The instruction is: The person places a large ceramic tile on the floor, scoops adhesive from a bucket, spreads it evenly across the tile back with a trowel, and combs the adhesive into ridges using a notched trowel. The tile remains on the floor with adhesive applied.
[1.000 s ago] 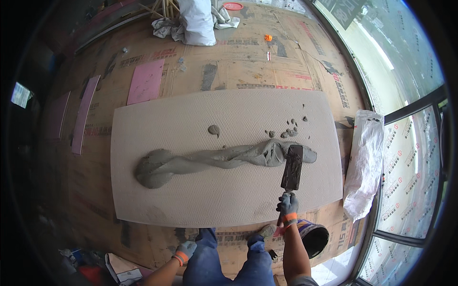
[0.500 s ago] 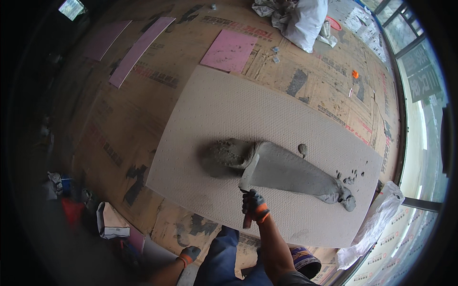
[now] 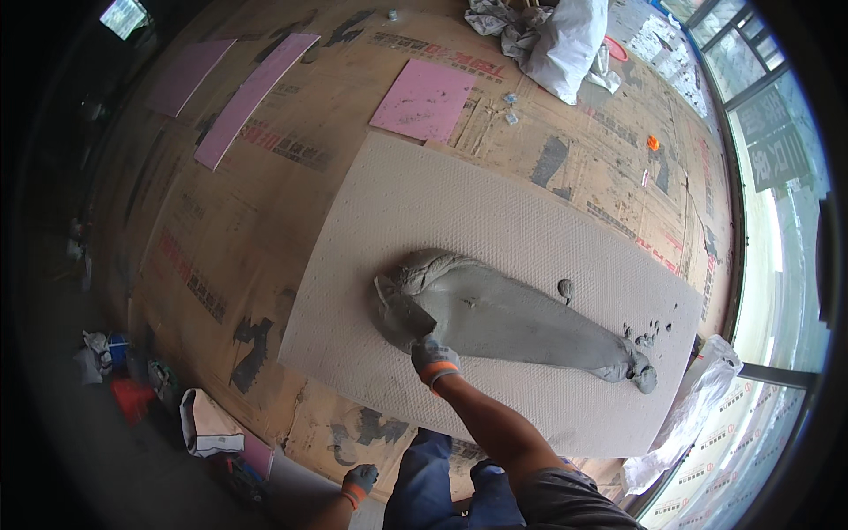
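Note:
A large pale slab with a dimpled face [image 3: 397,190] lies flat on the floor in front of me. Across it runs a long mound of wet grey mortar [image 3: 503,309], smoothed along its middle and lumpy at both ends. My right hand [image 3: 433,355], in a grey glove with an orange cuff, is closed round the handle of a flat trowel [image 3: 408,318]. The trowel's blade lies against the mortar's left end and is smeared with it. My left hand [image 3: 359,480], gloved likewise, is curled beside my left knee with nothing visible in it.
Pink boards [image 3: 424,99] lie on the cardboard-covered floor [image 3: 344,415] beyond and left of the slab. Small mortar crumbs [image 3: 649,336] dot its right side. A white sack [image 3: 565,49] stands at the back, crumpled plastic wrap [image 3: 689,415] at the right, an open paper bag [image 3: 210,424] at lower left.
My right hand has swung left with the trowel, from the middle of the mortar to its left end. The mortar there is now smoother and more spread. My left hand stays by my knee.

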Motion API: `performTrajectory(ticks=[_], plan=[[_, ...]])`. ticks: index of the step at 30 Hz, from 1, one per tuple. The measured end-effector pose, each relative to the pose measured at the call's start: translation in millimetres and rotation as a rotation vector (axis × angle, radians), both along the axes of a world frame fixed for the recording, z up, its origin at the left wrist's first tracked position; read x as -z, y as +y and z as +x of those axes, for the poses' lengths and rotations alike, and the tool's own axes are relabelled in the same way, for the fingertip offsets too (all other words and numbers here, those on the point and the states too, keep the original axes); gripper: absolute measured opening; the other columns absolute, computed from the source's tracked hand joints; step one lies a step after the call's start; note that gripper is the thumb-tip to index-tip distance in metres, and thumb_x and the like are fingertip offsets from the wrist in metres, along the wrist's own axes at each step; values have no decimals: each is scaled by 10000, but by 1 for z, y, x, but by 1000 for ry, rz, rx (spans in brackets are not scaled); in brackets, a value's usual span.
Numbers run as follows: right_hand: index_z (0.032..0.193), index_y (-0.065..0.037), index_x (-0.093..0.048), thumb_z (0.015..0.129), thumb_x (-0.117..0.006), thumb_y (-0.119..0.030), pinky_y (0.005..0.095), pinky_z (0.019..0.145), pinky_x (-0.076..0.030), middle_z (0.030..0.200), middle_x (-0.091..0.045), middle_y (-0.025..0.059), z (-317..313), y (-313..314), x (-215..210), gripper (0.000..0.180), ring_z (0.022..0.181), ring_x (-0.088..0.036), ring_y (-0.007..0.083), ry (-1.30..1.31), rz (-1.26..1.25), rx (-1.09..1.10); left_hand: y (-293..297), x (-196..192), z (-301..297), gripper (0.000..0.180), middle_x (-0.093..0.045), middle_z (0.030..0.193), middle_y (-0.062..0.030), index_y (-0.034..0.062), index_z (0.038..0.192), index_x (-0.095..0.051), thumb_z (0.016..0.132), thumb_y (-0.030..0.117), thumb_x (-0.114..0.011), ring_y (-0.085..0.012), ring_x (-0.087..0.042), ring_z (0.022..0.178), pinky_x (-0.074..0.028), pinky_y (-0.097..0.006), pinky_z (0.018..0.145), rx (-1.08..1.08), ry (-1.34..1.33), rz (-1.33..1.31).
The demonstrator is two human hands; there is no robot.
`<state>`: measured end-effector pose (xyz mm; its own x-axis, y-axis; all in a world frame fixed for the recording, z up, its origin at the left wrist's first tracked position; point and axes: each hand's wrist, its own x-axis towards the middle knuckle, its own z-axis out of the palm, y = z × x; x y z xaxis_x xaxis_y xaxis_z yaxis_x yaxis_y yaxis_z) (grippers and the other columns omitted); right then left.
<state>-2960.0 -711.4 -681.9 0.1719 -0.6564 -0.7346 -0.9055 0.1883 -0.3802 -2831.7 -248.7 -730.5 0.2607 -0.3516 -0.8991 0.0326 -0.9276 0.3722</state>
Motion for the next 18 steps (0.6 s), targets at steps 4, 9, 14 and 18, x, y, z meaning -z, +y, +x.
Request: performTrajectory(ticks=[4, 9, 14, 18], plan=[[1150, -37, -635, 947, -452, -265, 495, 895, -525, 1128, -685, 257, -69, -40, 2, 356, 1081, -661, 414, 160, -40, 21, -11, -15, 2, 330, -742, 925, -100, -6, 1088, -692, 949, 289, -644, -179, -717, 801, -565, -351, 749, -206, 127, 16], [1116, -26, -663, 932, -502, -304, 489, 913, -514, 1116, -685, 262, -214, -62, 6, 370, 1096, -647, 429, 330, -74, 437, -36, -19, 11, 313, -730, 965, -148, -51, 1128, -651, 980, 223, -625, -233, -714, 820, -586, -366, 759, -12, 55, -34], [866, -168, -553, 940, -527, -441, 450, 554, -443, 693, -537, 22, -243, -11, 62, 284, 572, -504, 184, -392, 443, 1189, -60, -29, 8, 325, -743, 920, -109, -20, 1095, -686, 959, 268, -621, -193, -713, 809, -572, -350, 758, 110, 12, -20], [1101, -25, -667, 930, -505, -394, 504, 863, -522, 1041, -680, 287, -168, 55, 11, 438, 1015, -658, 446, -80, 83, 199, -88, -41, -26, 364, -744, 908, -117, -8, 1095, -699, 951, 314, -610, -202, -714, 857, -562, -361, 764, 367, 39, 175]])
